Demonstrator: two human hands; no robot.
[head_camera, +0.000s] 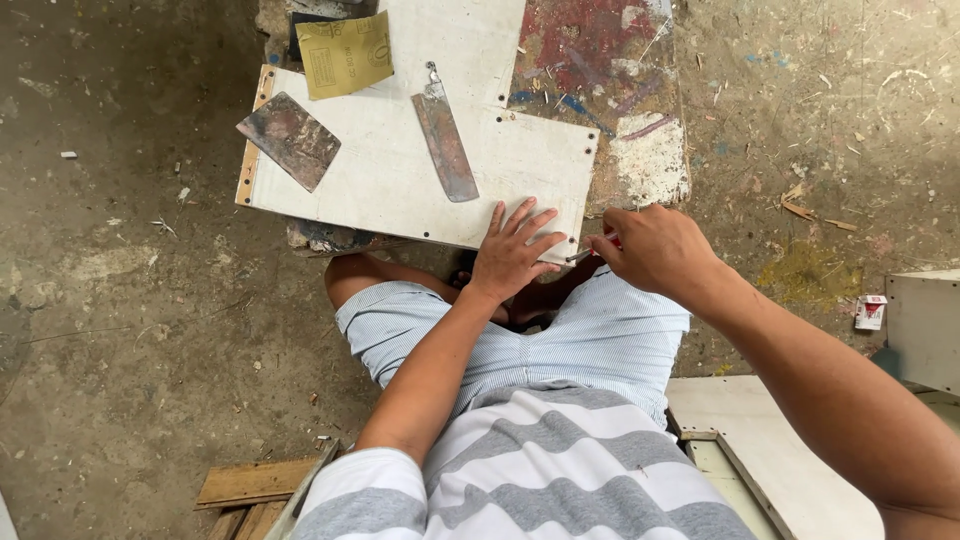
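Looking down from the head at a seated person in a striped grey and white shirt (540, 470) and pale striped shorts (600, 340). Left hand (512, 252) lying flat on the near edge of a white board (400, 170), fingers spread wide open, holding nothing, just pressing down. Right hand (655, 248) curled tight around a thin tool (585, 254) with a bit of red at the handle and a small metal tip poking out toward the left hand. Tip sitting right at the near right corner of the board, just beside the left fingers; too small to tell what kind of tool. On the board, a long rusty metal blade (445, 145) lying near the middle, well apart from both hands. A flat rusty scraper plate (290, 140) resting on the far left part of the board. A yellow sheet of sandpaper (345, 55) lying at the top left, partly off the board. Behind the board, a worn table top (610, 70) smeared with red, blue and white paint. All around, a dirty concrete floor (130, 330) with chips and dust. A small red and white box (870, 312) on the floor at the right, next to a pale panel (925, 325). Wooden slats (250, 485) at the bottom left.
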